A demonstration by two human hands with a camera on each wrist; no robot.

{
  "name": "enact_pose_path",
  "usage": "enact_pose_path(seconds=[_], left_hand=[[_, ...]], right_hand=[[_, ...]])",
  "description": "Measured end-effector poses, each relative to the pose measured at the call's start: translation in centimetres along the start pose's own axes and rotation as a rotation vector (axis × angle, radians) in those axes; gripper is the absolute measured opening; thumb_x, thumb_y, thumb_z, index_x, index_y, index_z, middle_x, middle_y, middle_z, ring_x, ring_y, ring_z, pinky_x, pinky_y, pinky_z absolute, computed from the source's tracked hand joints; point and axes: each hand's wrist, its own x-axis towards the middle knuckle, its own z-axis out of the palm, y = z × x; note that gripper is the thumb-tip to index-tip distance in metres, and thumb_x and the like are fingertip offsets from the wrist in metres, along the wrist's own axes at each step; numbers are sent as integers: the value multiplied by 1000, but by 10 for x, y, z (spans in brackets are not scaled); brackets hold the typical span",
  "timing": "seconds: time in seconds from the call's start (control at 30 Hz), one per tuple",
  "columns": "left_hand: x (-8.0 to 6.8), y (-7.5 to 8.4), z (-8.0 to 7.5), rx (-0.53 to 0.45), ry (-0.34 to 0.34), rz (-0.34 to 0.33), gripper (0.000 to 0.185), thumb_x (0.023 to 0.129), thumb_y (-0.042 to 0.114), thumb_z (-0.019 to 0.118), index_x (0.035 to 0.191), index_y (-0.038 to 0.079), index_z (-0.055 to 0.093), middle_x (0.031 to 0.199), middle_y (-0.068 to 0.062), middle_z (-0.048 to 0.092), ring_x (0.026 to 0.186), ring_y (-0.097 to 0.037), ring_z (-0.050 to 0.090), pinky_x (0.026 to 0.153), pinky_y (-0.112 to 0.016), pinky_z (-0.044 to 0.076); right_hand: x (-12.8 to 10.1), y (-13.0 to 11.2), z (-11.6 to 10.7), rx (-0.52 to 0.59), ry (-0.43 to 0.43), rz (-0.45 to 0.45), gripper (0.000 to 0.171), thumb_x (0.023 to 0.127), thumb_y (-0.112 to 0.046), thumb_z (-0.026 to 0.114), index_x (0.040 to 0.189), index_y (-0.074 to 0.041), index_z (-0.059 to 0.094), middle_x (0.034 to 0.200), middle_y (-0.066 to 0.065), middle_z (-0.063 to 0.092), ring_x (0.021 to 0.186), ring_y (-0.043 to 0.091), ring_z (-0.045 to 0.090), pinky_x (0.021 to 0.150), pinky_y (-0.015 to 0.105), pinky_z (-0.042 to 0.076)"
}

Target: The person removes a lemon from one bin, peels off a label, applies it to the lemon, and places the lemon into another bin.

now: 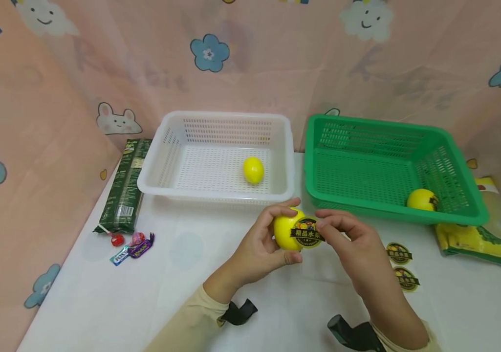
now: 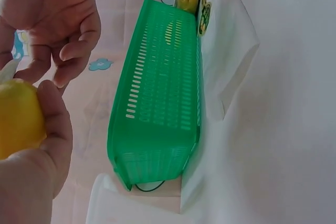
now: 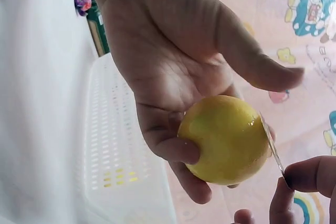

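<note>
My left hand (image 1: 256,243) grips a yellow lemon (image 1: 283,233) above the table, in front of the two baskets, with fingers on top and thumb below. A round black-and-gold sticker (image 1: 306,233) overlaps the lemon's right side. My right hand (image 1: 362,254) pinches the sticker's outer edge between thumb and index finger. In the right wrist view the sticker (image 3: 273,145) appears edge-on, its near end against the lemon (image 3: 226,140) and its far end standing off the peel. Two more stickers (image 1: 402,266) lie on the table beside my right hand.
A white basket (image 1: 215,195) at the back holds one lemon (image 1: 253,170). The green basket (image 1: 378,211) to its right holds a stickered lemon (image 1: 422,200). A dark green package (image 1: 122,190) and wrapped candies (image 1: 138,244) lie left; a yellow package (image 1: 474,244) lies under the green basket's right end.
</note>
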Motion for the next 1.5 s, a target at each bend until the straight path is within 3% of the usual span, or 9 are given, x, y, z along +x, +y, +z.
enact_pose_path(seconds=[0.1,0.23,0.47,0.63,0.83,1.0,1.23,1.4,1.5], left_hand=[[2,-2,2,45,23,34,62,100,37,73,134,-4,43,165,-18,35,152,-30,37,111,-35,47],[2,-3,4,73,64,59,44,109,29,64,129,-4,42,160,-19,42,149,-29,42,112,-34,46],[-1,-1,10,-128,97,35,57,109,28,63,143,5,24,149,-11,40,125,-21,58,97,-32,57],[-1,0,14,-328,111,-9,43,112,24,54,144,20,25,148,-12,46,118,-21,59,93,-39,59],[-1,-1,18,-479,268,-126,29,115,17,42,139,23,29,156,-14,46,125,-27,59,103,-51,53],[-2,-3,24,-497,336,-178,36,110,27,50,141,23,31,139,-3,60,119,-22,63,100,-43,55],[-6,-3,31,-483,311,-175,49,106,32,56,147,23,32,126,4,64,108,-14,66,89,-31,57],[-9,0,28,-412,317,-191,50,109,29,53,152,23,28,137,1,59,105,-15,65,88,-30,58],[-8,1,25,-396,321,-196,51,111,28,50,155,21,24,138,-2,58,107,-18,67,90,-35,60]], right_hand=[[-2,0,2,-32,-1,5,31,104,-28,72,103,3,73,143,5,63,143,21,43,95,22,46],[-4,0,5,-67,6,-27,32,103,-30,73,103,2,74,142,4,63,139,18,47,93,21,48],[-11,2,14,-142,58,-293,14,101,-18,76,97,-5,76,137,3,61,124,13,55,86,18,49],[-11,7,20,-122,113,-387,15,97,-8,79,106,-2,69,138,4,58,126,11,52,88,22,47],[-4,16,24,-173,211,-515,24,98,-1,73,122,-3,70,145,8,54,132,12,46,89,27,44],[0,21,29,-200,85,-677,29,103,2,63,123,-13,77,160,7,41,139,25,36,98,38,36],[10,37,37,-407,38,-789,32,114,-35,47,135,-23,66,169,9,27,145,43,26,104,65,28],[10,37,31,-608,42,-765,74,104,-74,38,154,-21,50,169,14,25,145,51,27,101,77,26],[6,32,24,-547,5,-710,84,103,-74,41,164,-16,39,171,12,23,150,46,21,104,78,23]])
